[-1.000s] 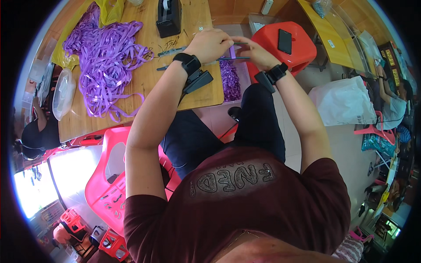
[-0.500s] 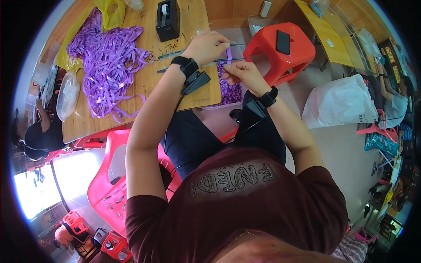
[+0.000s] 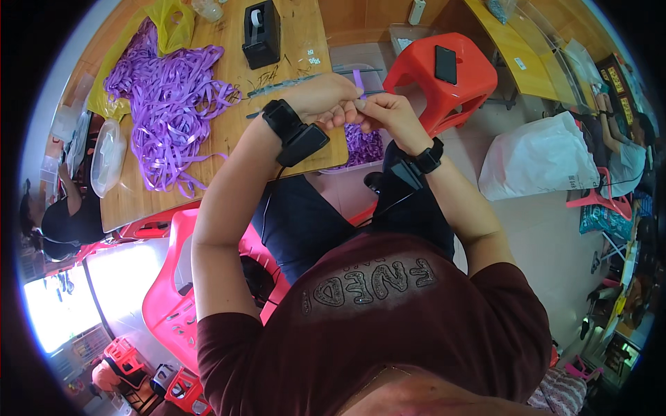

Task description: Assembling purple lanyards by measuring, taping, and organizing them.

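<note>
In the head view, can see the left hand [image 3: 325, 96] at the edge of the wooden table [image 3: 298, 35], fingers curled inward, meeting the right hand [image 3: 390, 115], thumb and forefinger bent together. Cannot tell either grip for certain; cannot make out any ribbon pinched between the meeting fingertips. Just above, a short purple ribbon strip [image 3: 358, 78] upright by two thin dark rods [image 3: 375, 91] jutting past the table edge. Below the hands, more cut purple ribbon [image 3: 363, 147] inside a clear plastic bin [image 3: 355, 166]. To the left on the table, a loose heap of purple satin ribbon [image 3: 170, 114] spilling from a yellow plastic bag [image 3: 171, 31], next to a clear plastic tub [image 3: 109, 158]. Farther back, a black tape dispenser [image 3: 261, 43]. At right, a red plastic stool [image 3: 463, 90] bearing a black smartphone [image 3: 445, 64].
</note>
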A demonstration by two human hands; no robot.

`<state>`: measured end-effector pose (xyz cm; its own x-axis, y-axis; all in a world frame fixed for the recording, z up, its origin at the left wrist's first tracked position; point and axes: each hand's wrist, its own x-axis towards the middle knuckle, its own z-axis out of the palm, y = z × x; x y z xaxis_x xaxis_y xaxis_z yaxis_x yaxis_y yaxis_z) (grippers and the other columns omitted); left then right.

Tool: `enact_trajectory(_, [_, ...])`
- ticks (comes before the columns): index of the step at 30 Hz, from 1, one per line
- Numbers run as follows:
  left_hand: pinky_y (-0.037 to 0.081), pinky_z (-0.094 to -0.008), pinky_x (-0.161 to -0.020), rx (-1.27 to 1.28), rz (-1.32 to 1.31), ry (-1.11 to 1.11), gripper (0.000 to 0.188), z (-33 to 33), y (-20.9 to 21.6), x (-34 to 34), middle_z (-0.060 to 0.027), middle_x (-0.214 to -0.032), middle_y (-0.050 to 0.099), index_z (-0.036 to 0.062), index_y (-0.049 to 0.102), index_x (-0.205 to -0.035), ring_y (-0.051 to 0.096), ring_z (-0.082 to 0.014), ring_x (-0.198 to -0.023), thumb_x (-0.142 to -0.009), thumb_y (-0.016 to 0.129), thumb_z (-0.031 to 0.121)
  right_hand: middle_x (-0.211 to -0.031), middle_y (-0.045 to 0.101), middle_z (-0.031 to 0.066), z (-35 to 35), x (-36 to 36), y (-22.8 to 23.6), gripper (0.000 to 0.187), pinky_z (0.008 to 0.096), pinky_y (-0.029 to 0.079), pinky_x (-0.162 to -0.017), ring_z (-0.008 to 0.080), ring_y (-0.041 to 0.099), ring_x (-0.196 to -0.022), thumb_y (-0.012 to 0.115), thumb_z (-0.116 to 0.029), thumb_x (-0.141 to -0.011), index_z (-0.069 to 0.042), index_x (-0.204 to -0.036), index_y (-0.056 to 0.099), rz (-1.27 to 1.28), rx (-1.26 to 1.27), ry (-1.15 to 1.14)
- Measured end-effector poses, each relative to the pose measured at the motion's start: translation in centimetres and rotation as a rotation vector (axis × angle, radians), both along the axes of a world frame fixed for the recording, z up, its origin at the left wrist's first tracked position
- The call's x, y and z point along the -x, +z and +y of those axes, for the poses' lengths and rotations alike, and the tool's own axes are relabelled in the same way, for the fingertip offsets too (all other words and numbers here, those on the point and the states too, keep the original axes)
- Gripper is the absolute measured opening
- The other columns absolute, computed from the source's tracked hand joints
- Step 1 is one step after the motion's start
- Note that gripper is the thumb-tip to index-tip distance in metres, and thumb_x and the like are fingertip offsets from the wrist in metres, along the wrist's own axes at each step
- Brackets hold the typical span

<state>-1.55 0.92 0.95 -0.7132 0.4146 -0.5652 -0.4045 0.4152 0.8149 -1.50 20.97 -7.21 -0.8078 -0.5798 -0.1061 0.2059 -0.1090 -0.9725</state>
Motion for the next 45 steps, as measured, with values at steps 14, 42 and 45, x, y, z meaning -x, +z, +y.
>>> enact_trajectory(14, [0.047,-0.0245,-0.048,-0.177,-0.051,0.102,0.027,-1.0,-1.5,-0.5,-0.0067,-0.070,0.061,0.0009,0.059,-0.086,0.056,-0.0117,-0.051,-0.098,0.053,0.025,-0.090,0.070,0.0002,-12.0,10.3,10.1,0.024,0.0191,0.044,-0.056,0.0029,0.054,-0.064,0.068,-0.027,-0.092,-0.007,-0.105,0.071,0.343,-0.173,0.153])
enact_trajectory(42, [0.050,-0.0274,-0.050,-0.075,0.141,-0.069,0.031,-1.2,-2.1,-0.8,-0.0049,-0.070,0.066,0.0043,0.066,-0.082,0.064,-0.0133,-0.054,-0.092,0.050,0.028,-0.079,0.069,0.0015,-17.6,9.8,9.2,0.022,0.0140,0.043,-0.044,0.0006,0.047,-0.048,0.077,-0.022,-0.087,-0.002,-0.091,0.071,-0.265,-0.288,0.175])
enact_trajectory(45, [0.050,-0.0284,-0.050,-0.040,0.210,-0.148,0.030,-1.3,-2.1,-0.7,-0.0047,-0.070,0.066,0.0048,0.066,-0.081,0.064,-0.0136,-0.055,-0.091,0.050,0.029,-0.076,0.068,0.0006,-17.8,10.0,9.3,0.021,0.0140,0.042,-0.043,0.0002,0.047,-0.047,0.077,-0.022,-0.086,-0.002,-0.087,0.070,-0.134,-0.417,0.177])
